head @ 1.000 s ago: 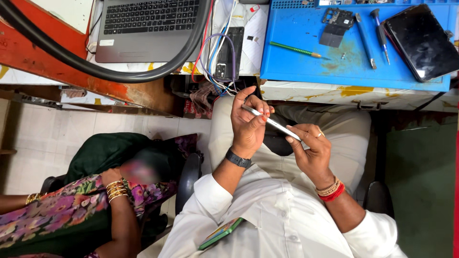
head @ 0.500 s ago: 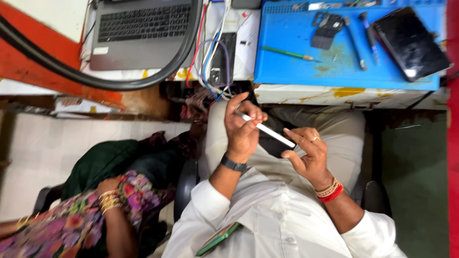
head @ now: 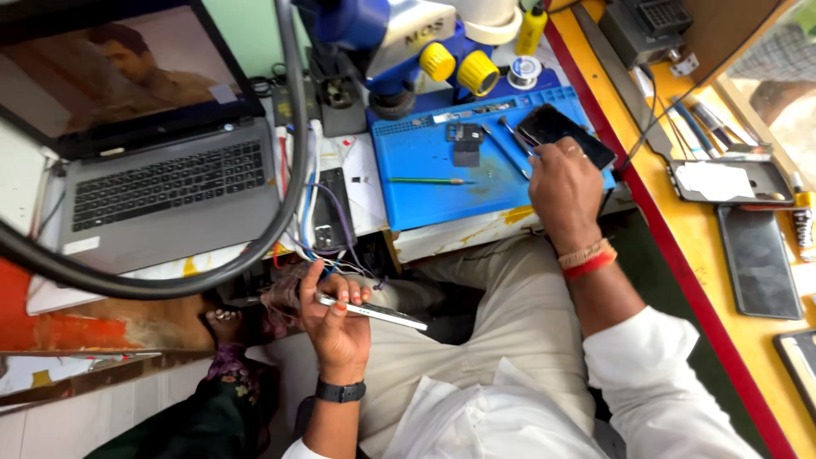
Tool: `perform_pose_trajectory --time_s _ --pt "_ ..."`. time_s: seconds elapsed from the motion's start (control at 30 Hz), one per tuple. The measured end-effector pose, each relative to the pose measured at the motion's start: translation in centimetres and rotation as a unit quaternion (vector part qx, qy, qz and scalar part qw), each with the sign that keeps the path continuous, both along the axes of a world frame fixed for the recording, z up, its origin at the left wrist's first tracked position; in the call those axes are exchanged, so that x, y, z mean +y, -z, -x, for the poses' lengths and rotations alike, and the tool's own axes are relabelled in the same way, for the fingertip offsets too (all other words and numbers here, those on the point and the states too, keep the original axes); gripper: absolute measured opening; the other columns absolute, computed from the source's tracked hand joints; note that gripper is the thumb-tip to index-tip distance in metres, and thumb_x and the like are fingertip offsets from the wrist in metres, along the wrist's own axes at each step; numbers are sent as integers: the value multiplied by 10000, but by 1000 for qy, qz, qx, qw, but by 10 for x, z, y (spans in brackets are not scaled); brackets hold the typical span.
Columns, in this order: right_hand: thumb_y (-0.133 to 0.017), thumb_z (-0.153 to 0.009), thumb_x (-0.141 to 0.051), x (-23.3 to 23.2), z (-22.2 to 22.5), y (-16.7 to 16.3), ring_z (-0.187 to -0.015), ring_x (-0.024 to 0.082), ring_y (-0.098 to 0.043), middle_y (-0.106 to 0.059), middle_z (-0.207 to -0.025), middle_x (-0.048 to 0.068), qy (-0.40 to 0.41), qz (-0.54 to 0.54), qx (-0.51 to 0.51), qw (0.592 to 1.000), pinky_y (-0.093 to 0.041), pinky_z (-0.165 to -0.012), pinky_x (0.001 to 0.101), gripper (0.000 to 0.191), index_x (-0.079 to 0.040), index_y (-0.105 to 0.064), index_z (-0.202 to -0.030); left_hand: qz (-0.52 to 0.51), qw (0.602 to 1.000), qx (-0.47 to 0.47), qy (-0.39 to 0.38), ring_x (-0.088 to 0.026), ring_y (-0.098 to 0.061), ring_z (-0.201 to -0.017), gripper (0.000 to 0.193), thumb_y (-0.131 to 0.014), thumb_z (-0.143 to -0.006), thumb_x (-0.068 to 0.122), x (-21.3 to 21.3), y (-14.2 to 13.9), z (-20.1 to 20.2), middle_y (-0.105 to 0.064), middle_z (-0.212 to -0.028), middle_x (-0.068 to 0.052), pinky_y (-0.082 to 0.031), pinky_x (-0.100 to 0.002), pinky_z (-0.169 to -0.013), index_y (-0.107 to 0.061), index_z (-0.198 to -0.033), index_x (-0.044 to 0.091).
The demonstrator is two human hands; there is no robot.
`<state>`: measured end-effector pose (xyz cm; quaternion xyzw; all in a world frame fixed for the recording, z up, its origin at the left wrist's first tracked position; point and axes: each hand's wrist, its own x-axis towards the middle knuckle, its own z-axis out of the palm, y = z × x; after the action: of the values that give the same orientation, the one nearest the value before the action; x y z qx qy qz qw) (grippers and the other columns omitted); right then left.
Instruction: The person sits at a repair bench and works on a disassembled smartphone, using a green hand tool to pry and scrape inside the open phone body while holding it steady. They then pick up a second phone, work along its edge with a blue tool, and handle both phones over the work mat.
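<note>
My left hand (head: 336, 327) is over my lap, fingers closed on a slim silver phone (head: 378, 313) held edge-on and nearly level. My right hand (head: 563, 191) has reached onto the blue work mat (head: 429, 200). Its curled fingers rest at the near edge of a dark phone (head: 568, 129) lying there, next to thin metal tools (head: 507, 144). The fingers hide whether that hand grips anything. A wristwatch is on my left wrist, and red and gold bands are on my right.
An open grey laptop (head: 161, 187) stands at left, with a thick black hose (head: 291, 161) curving in front of it. A blue microscope (head: 399, 38) rises behind the mat. A green pen-like tool (head: 425, 180) lies on the mat. Another dark phone (head: 756, 259) lies on the yellow bench. Another person's clothing (head: 225, 374) shows at lower left.
My right hand let go of the slim phone and moved up to the blue mat. My left hand keeps the phone, now lower and flatter. The view swung up to the bench.
</note>
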<state>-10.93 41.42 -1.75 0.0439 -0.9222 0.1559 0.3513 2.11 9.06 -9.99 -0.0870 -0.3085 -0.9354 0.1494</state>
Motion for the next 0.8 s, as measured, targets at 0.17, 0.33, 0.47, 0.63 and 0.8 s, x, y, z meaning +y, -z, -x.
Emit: perform_pose_trajectory --time_s 0.17,0.33,0.47,0.63,0.8 --pt "-760 -923 -206 -8 36 12 -840 372 -688 -694 -940 146 51 -83 -93 991 -543 -695 495 178 -60 -718 -831 -59 998 -11 23 -172 -528 -839 679 -830 -863 138 -16 18 -6 -518 -887 -20 -481 -373 -820 -516 -1464 103" --pt "-788 -895 -236 -17 55 24 -820 388 -700 -702 -937 160 86 -96 -148 981 -546 -686 510 192 -56 -746 -843 -82 995 -31 37 -167 -518 -834 662 -841 -849 128 -29 37 -4 -514 -885 -11 -467 -369 -814 -534 -1435 108" --pt "-790 -866 -207 -23 58 20 -817 399 -695 -706 -960 182 82 -83 -129 985 -557 -712 503 176 -38 -742 -870 -84 995 -41 40 -163 -516 -832 651 -842 -847 127 -39 42 1 -514 -886 -8 -468 -369 -824 -546 -1427 110" --pt "-742 -1005 -141 -32 22 17 -836 355 -716 -724 -942 183 36 75 -44 996 -565 -764 453 196 5 -652 -1100 -82 995 -41 38 -165 -519 -828 637 -830 -860 116 -48 45 5 -514 -878 -10 -471 -375 -811 -546 -1430 119" --pt "-661 -1084 -93 -59 -76 59 -863 158 -718 -719 -1000 72 -112 357 -56 926 -574 -801 291 272 -33 -549 -1325 -87 993 -75 20 -184 -526 -817 599 -794 -891 85 -47 60 11 -545 -891 -32 -473 -396 -777 -528 -1427 115"
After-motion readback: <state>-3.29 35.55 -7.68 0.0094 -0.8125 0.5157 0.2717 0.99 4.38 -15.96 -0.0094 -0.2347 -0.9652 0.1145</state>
